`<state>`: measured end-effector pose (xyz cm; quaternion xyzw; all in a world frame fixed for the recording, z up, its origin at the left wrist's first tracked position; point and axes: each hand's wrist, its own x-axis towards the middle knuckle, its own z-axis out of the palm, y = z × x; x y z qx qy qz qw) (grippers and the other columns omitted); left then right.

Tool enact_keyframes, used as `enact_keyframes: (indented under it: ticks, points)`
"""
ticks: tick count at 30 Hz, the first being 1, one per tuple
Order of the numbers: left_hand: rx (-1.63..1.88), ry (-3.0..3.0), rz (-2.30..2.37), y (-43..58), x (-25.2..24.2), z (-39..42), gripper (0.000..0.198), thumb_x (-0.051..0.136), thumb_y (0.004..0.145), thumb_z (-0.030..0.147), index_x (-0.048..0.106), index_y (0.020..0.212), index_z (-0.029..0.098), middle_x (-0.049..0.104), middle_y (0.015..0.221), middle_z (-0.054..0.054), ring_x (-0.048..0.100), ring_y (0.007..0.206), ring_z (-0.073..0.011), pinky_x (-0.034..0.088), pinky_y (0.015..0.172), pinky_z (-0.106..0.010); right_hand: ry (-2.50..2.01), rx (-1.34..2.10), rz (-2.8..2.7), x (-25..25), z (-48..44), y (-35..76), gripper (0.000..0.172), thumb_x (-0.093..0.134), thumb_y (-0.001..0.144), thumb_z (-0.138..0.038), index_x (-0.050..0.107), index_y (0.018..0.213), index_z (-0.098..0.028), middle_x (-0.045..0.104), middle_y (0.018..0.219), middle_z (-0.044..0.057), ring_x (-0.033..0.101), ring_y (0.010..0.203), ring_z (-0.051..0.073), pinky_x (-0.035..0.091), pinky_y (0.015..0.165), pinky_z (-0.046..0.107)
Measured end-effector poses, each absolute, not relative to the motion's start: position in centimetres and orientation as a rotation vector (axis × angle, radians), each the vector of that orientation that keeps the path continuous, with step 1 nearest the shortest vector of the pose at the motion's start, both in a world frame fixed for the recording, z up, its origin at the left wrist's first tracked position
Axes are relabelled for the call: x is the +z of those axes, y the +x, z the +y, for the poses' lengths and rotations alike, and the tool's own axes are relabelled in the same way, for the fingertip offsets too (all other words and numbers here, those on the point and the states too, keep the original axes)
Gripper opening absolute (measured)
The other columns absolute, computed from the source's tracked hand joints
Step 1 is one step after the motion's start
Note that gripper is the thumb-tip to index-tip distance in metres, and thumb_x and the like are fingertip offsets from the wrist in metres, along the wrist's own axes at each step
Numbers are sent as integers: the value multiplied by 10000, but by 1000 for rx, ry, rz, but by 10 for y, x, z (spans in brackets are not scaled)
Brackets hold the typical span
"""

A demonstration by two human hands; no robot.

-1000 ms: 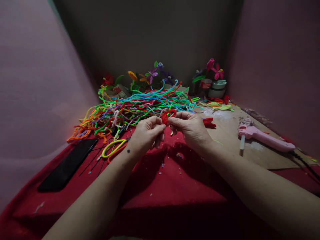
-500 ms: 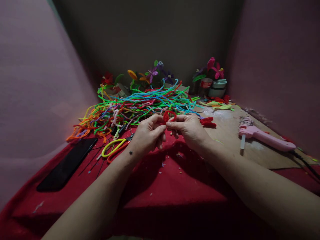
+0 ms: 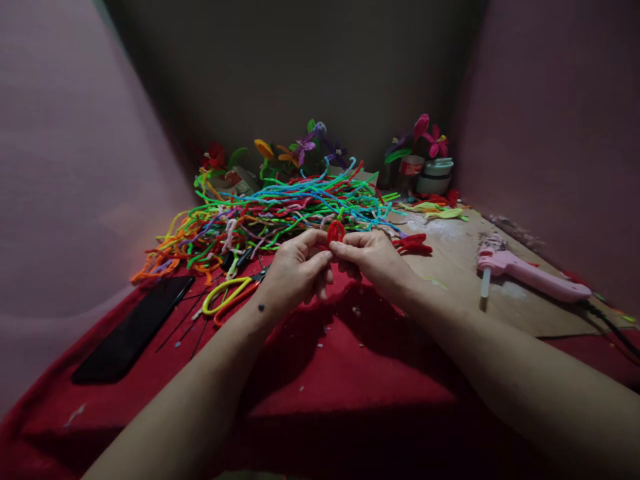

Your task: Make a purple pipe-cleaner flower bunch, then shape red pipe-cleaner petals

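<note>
Between my two hands is a red pipe cleaner (image 3: 336, 231) bent into a narrow upright loop. My left hand (image 3: 303, 261) pinches its lower left side with thumb and forefinger. From the other side my right hand (image 3: 371, 257) pinches the loop's base, its fingertips close to the left thumb. The ends of the pipe cleaner are hidden by the fingers. Just past my right fingers lie red pipe-cleaner petals (image 3: 414, 245). Behind both hands spreads a heap of coloured pipe cleaners (image 3: 300, 203).
Scissors with yellow and orange handles (image 3: 227, 297) lie left of my left wrist, near a black phone (image 3: 134, 329). A pink glue gun (image 3: 537, 275) rests on a brown board (image 3: 465, 307) at right. Pipe-cleaner flowers (image 3: 305, 148) and a lidded jar (image 3: 435, 177) stand at the back.
The red loop has become narrower, its sides drawn closer together. My right hand has shifted slightly left, towards my left hand.
</note>
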<state>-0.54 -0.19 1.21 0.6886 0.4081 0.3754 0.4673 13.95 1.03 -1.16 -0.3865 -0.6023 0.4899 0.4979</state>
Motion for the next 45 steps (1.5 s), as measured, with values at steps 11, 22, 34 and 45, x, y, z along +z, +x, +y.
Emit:
enact_keyframes:
  ticks: [11, 22, 34, 45]
  points:
    - [825, 1639, 969, -7, 12, -1, 138, 526, 796, 281, 497, 840, 154, 628, 611, -4, 575, 382, -120, 405, 296, -179, -722, 1322, -1209, -8, 15, 142, 230, 674, 678, -347, 566, 612, -155, 533, 539, -27, 420, 426, 65, 314, 427, 229]
    - [786, 1463, 1110, -15, 18, 8, 115, 605, 662, 187, 510, 630, 129, 647, 560, -42, 533, 343, -109, 359, 258, -173, -746, 1266, -1048, -13, 17, 139, 237, 688, 675, -314, 553, 561, -157, 539, 462, -22, 443, 406, 76, 318, 425, 227]
    - [839, 1826, 1459, -20, 25, 7, 215, 590, 725, 285, 657, 838, 115, 555, 460, 25, 425, 340, -64, 310, 351, -171, -777, 1261, -1045, -12, 16, 140, 214, 694, 640, -283, 558, 541, -150, 556, 448, -13, 461, 398, 84, 318, 424, 233]
    - [834, 1849, 1203, -12, 17, 2, 136, 580, 737, 254, 585, 682, 130, 472, 444, 52, 390, 373, -50, 293, 375, -169, -770, 1310, -1114, -17, 16, 136, 229, 686, 662, -272, 548, 529, -145, 550, 463, -15, 426, 386, 69, 294, 422, 236]
